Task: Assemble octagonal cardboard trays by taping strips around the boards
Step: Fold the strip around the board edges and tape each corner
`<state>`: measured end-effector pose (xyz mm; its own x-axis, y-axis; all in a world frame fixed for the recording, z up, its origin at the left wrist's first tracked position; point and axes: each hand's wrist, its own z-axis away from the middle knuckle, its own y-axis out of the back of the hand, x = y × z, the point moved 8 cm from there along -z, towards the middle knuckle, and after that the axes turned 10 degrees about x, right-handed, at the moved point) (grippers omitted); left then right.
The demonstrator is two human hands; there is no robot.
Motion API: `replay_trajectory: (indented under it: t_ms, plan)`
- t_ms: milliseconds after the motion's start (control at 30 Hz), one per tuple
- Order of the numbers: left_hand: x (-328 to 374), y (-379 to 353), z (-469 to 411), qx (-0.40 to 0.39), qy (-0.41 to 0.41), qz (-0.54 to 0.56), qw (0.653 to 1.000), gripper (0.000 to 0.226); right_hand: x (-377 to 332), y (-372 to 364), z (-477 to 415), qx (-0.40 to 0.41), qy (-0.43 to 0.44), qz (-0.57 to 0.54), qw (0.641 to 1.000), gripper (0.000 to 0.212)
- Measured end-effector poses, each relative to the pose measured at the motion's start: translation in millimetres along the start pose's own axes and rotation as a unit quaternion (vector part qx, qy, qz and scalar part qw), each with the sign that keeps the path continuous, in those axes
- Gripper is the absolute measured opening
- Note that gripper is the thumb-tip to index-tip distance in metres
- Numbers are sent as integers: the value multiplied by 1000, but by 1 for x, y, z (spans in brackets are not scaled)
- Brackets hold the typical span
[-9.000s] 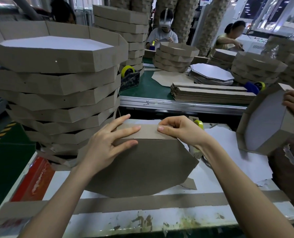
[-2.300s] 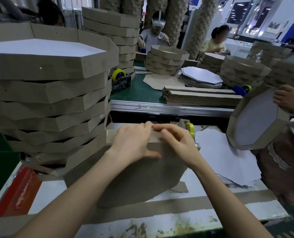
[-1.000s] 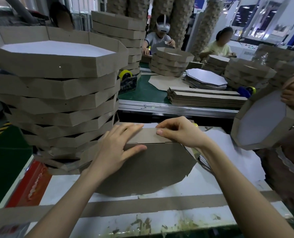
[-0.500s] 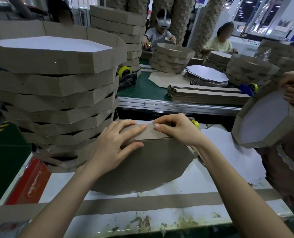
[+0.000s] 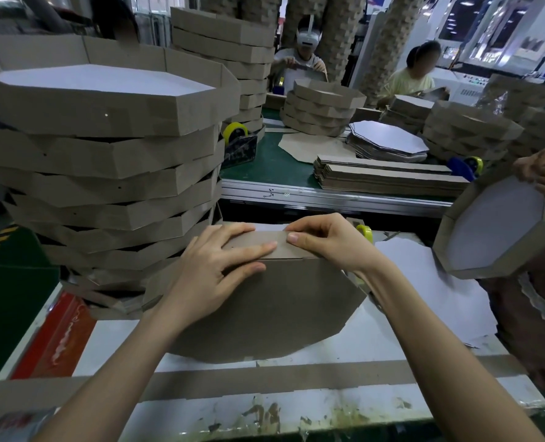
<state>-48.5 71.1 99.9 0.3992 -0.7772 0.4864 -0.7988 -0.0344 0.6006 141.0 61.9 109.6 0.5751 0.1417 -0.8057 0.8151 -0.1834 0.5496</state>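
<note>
Cardboard strip (image 5: pixel 264 381), brown and flat, waits along the near edge of the white tabletop (image 5: pixel 376 339). Beyond, the brown octagonal cardboard board (image 5: pixel 280 304) lies steadied under the open, pressing grip of the left hand (image 5: pixel 213 272); the right hand (image 5: pixel 325 240) pinches in its grip an upright brown edge strip (image 5: pixel 291 252) against the board's far side, probably for taping.
</note>
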Motion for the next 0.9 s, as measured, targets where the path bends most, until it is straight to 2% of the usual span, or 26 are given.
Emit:
replay_trajectory:
  t_ms: [167,233,333,400,433,533,633,733,833,900]
  plan:
    - [6,-3,-4,16,-3,8,1000,29,6,5,4,6,4,21,1000,9]
    - [7,-5,-9,19,7,7,1000,28,13,12,4,29,-13,-3,999,12]
    - [9,-8,-15,14,27,10,1000,27,49,42,-4,168,-92,-88,978,14]
    - [13,-13,-18,2,24,8,1000,25,89,67,-7,253,-163,-70,951,15]
    - [15,-16,-20,-3,22,7,1000,26,111,75,-7,270,-202,-49,940,17]
    - [26,-25,-27,-12,16,5,1000,27,181,90,-3,270,-320,-27,908,29]
    - [37,-37,-36,-32,10,-6,999,25,240,95,5,257,-406,-23,877,29]
    - [43,-50,-48,-52,8,-16,998,28,285,103,12,238,-454,50,857,22]
    - [43,-60,-59,-65,14,-20,998,28,311,105,17,218,-491,65,841,6]
    - [43,-65,-64,-63,16,-23,998,29,323,107,15,213,-502,61,836,20]
